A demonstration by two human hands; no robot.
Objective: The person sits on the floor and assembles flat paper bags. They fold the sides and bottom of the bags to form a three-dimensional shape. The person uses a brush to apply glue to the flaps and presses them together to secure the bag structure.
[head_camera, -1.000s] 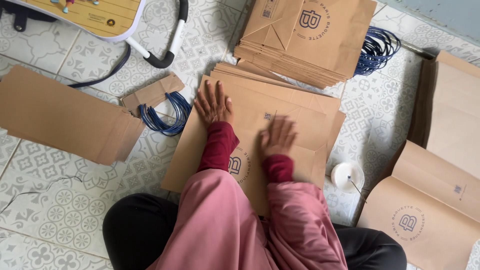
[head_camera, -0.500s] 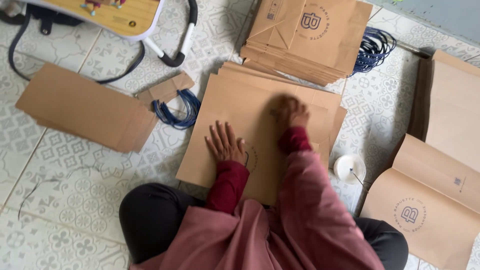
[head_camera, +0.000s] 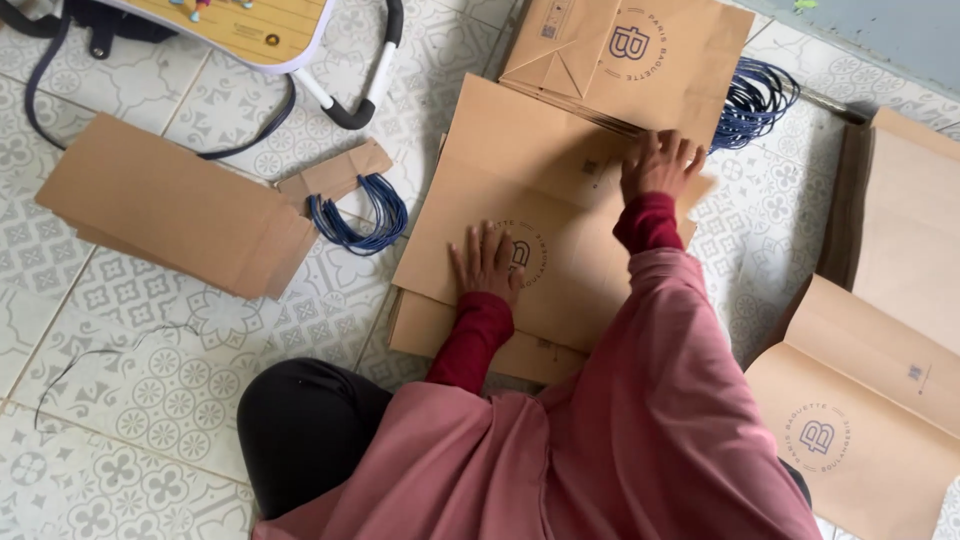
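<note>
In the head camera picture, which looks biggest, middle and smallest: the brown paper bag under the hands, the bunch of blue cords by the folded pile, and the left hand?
1. Brown paper bag, biggest.
2. Blue cords, middle.
3. Left hand, smallest, though close to the cords.

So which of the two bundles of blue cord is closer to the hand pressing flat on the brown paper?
The bundle left of the stack, beside the left hand. The other blue bundle lies at the top right, beyond the right hand.
</note>
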